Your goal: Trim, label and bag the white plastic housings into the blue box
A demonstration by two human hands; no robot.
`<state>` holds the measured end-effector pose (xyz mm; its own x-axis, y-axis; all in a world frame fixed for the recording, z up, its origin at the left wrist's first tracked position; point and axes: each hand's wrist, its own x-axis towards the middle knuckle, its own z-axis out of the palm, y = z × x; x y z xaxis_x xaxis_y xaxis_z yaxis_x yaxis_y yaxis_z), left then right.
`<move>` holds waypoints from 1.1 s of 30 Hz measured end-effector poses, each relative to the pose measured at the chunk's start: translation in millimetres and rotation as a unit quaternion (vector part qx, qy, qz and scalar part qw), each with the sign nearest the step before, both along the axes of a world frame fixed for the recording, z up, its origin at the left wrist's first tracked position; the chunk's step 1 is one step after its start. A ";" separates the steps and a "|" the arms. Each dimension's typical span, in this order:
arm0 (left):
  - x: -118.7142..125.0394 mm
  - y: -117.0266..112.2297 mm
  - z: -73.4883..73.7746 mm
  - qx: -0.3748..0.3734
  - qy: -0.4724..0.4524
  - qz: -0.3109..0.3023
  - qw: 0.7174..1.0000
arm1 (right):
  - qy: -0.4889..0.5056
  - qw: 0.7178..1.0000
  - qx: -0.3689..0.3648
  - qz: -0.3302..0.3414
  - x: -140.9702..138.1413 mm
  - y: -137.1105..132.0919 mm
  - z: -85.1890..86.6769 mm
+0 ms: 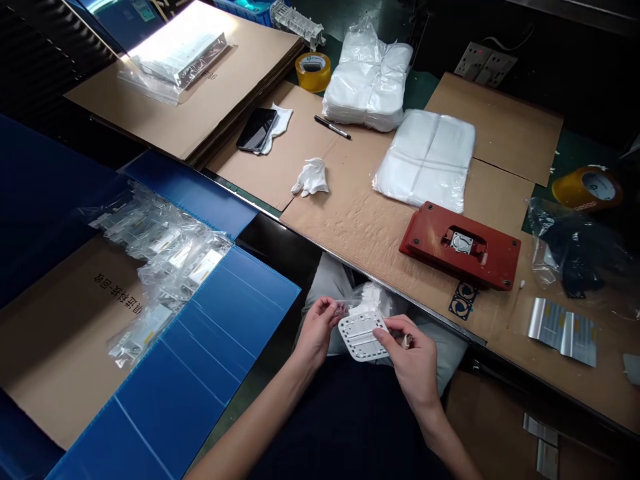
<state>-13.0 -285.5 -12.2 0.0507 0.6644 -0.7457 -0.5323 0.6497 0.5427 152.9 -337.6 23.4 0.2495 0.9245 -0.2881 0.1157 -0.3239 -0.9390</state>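
Observation:
Above my lap, my right hand (413, 347) grips a white plastic plate (363, 337) with rounded corners and a row of small slots round its edge. The thumb lies on its face. Just left of the plate, my left hand (319, 330) pinches the edge of a clear plastic bag (350, 303). Something white and crumpled (374, 297) shows behind the plate, and I cannot tell whether it is in the bag. A small light object sticks out by my right fingers, too hidden to name.
On the bench are a red fixture (430, 250), bundles of clear bags (425, 160), a white glove (311, 177), a phone (257, 129), a pen (333, 127) and a tape roll (313, 71). Left, a blue box (225, 313) holds several bagged parts (170, 247). The bench edge runs before my lap.

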 end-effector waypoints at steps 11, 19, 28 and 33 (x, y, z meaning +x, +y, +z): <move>14.0 2.3 19.8 0.018 -0.044 -0.107 0.993 | -0.022 0.991 -0.007 -0.131 -3.1 -0.8 -19.6; 8.4 0.4 40.8 0.102 0.088 -0.151 0.979 | -0.133 0.990 0.029 0.035 16.5 -3.4 -3.5; 2.6 6.9 41.1 0.110 0.055 -0.194 0.973 | -0.075 0.997 0.006 0.025 16.3 9.4 22.1; -7.2 11.9 50.3 0.127 0.043 -0.125 0.983 | -0.060 0.998 -0.007 0.017 25.2 18.9 24.1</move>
